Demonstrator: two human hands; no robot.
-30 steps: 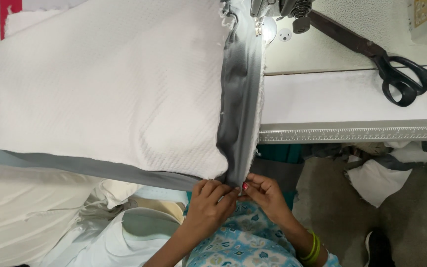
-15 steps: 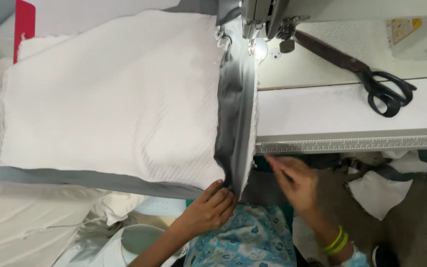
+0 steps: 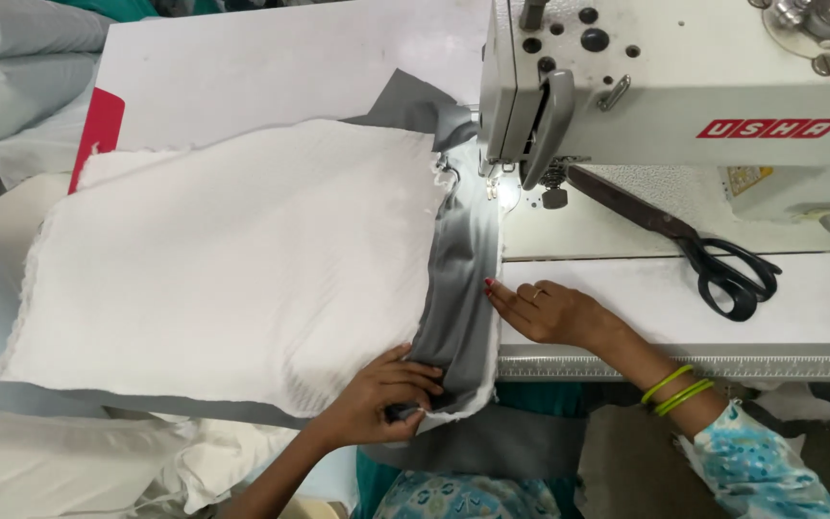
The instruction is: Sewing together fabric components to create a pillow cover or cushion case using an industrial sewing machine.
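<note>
A white textured fabric panel [image 3: 232, 259] lies on the sewing table, with a grey fabric strip [image 3: 458, 288] along its right edge running up under the needle of a white sewing machine [image 3: 665, 86]. My left hand [image 3: 381, 399] pinches the near end of the grey strip and the white panel's corner at the table's front edge. My right hand [image 3: 549, 309] lies flat on the table, fingertips touching the strip's right edge.
Black scissors [image 3: 698, 255] lie on the table to the right of the needle. A red card [image 3: 96, 135] sticks out behind the white panel. Pale and grey cloth [image 3: 40, 452] hangs off the table at left and below.
The view has tilted up toward the machine. My right hand has left the strip's near end and moved up onto the table beside the strip. My left hand still holds the near end.
</note>
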